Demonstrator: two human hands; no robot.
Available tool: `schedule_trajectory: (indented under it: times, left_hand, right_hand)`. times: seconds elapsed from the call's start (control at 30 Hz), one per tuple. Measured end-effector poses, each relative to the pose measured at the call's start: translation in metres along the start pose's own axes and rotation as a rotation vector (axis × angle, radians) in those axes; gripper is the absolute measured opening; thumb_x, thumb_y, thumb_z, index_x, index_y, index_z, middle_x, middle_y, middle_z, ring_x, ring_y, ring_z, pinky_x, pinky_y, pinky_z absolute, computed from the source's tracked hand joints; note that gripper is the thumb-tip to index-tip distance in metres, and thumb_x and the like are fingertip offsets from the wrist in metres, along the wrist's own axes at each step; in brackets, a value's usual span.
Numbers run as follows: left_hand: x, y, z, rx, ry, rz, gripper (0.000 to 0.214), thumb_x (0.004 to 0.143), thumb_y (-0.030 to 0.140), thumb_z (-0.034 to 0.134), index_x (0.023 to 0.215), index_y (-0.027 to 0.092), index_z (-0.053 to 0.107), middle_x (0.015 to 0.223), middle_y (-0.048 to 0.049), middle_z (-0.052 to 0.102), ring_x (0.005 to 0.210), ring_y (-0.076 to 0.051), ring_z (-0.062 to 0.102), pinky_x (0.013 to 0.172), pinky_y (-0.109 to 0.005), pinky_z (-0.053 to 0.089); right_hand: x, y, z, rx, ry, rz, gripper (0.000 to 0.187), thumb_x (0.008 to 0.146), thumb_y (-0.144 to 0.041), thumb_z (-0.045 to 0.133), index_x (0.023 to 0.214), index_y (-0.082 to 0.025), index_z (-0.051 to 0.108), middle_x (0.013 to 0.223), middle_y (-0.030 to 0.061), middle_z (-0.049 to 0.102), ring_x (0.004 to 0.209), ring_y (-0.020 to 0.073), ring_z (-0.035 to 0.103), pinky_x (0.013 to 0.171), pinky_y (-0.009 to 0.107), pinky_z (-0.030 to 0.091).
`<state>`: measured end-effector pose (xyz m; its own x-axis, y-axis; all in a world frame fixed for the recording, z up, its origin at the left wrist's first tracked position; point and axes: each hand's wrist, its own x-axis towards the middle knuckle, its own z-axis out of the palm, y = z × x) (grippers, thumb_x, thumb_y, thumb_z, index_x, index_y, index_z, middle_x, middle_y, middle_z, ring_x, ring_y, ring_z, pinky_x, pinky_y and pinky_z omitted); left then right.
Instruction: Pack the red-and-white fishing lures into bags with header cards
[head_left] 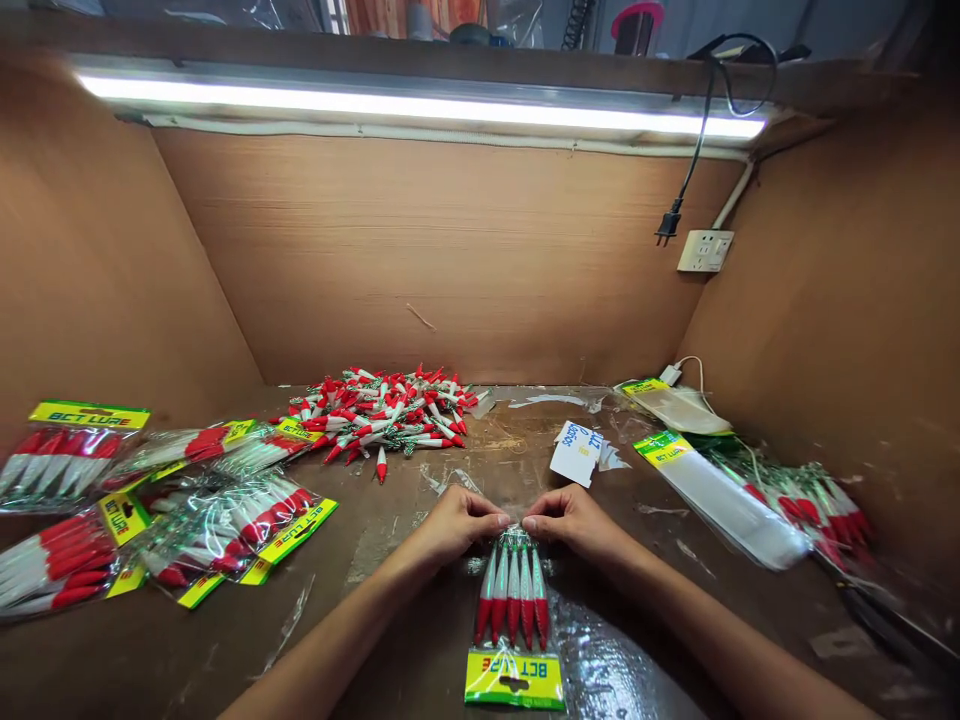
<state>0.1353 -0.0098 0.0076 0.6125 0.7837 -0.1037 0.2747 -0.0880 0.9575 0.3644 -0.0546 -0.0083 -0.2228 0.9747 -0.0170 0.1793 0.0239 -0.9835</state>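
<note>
A clear packet (514,610) with a yellow-green "BCT LURE" header card lies in front of me, with several red-and-white lures side by side inside it. My left hand (459,522) and my right hand (570,518) both pinch the packet's far end, fingertips almost touching each other. A heap of loose red-and-white lures (386,410) lies farther back on the worn brown table (420,640).
Filled packets (225,525) are piled at the left. Empty packets (720,495) and more lures (810,505) lie at the right, a white paper slip (576,452) behind my hands. Brown walls enclose the bench; a wall socket (705,250) with a hanging plug is at back right.
</note>
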Motion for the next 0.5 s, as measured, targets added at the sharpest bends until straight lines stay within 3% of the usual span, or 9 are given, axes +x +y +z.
schedule_trajectory:
  times: [0.13, 0.23, 0.3, 0.37, 0.43, 0.5]
  left_hand:
    - [-0.001, 0.003, -0.008, 0.104, -0.078, 0.04, 0.034, 0.077, 0.043, 0.071, 0.083, 0.011, 0.081, 0.065, -0.0028, 0.069, 0.054, -0.012, 0.049, 0.053, -0.023, 0.032]
    - [-0.002, 0.002, -0.009, 0.186, -0.044, 0.091, 0.025, 0.078, 0.033, 0.068, 0.084, 0.013, 0.081, 0.076, -0.0048, 0.075, 0.066, -0.017, 0.06, 0.061, -0.024, 0.041]
    - [-0.002, 0.001, -0.008, 0.222, -0.025, 0.118, 0.025, 0.078, 0.029, 0.069, 0.094, 0.015, 0.08, 0.09, -0.0058, 0.078, 0.08, -0.021, 0.066, 0.072, -0.027, 0.047]
    - [-0.001, -0.001, -0.006, 0.218, -0.046, 0.159, 0.042, 0.072, 0.029, 0.076, 0.113, 0.018, 0.075, 0.107, -0.007, 0.076, 0.097, -0.025, 0.068, 0.085, -0.031, 0.05]
    - [-0.001, -0.002, -0.004, 0.15, -0.114, 0.209, 0.075, 0.063, 0.027, 0.086, 0.134, 0.019, 0.062, 0.121, -0.0094, 0.072, 0.11, -0.028, 0.066, 0.095, -0.036, 0.049]
    - [-0.002, -0.002, -0.002, 0.08, -0.196, 0.24, 0.089, 0.06, 0.026, 0.09, 0.141, 0.019, 0.054, 0.125, -0.0111, 0.07, 0.115, -0.03, 0.065, 0.099, -0.039, 0.049]
  right_hand:
    - [0.001, 0.003, -0.005, -0.011, -0.104, 0.024, 0.032, 0.074, -0.039, 0.075, 0.091, -0.013, 0.079, 0.067, 0.0025, 0.069, 0.055, 0.0112, 0.051, 0.056, 0.024, 0.038]
    - [-0.003, -0.002, 0.001, -0.258, -0.026, -0.099, 0.017, 0.078, -0.025, 0.068, 0.087, -0.016, 0.079, 0.078, 0.0037, 0.073, 0.067, 0.015, 0.061, 0.066, 0.025, 0.043]
    - [-0.008, -0.006, 0.007, -0.443, 0.045, -0.233, 0.016, 0.08, -0.016, 0.063, 0.087, -0.018, 0.078, 0.084, 0.0032, 0.074, 0.076, 0.0166, 0.064, 0.071, 0.025, 0.044]
    - [-0.013, -0.01, 0.012, -0.546, 0.065, -0.332, 0.018, 0.082, -0.011, 0.061, 0.088, -0.018, 0.076, 0.086, 0.0029, 0.074, 0.08, 0.0166, 0.065, 0.073, 0.024, 0.045]
    - [-0.016, -0.01, 0.014, -0.59, 0.061, -0.39, 0.016, 0.083, -0.01, 0.061, 0.088, -0.018, 0.074, 0.085, 0.0026, 0.072, 0.079, 0.0158, 0.065, 0.073, 0.023, 0.045]
    - [-0.017, -0.008, 0.013, -0.629, 0.058, -0.434, 0.014, 0.085, -0.009, 0.061, 0.088, -0.017, 0.073, 0.084, 0.0023, 0.071, 0.078, 0.0152, 0.064, 0.072, 0.023, 0.044]
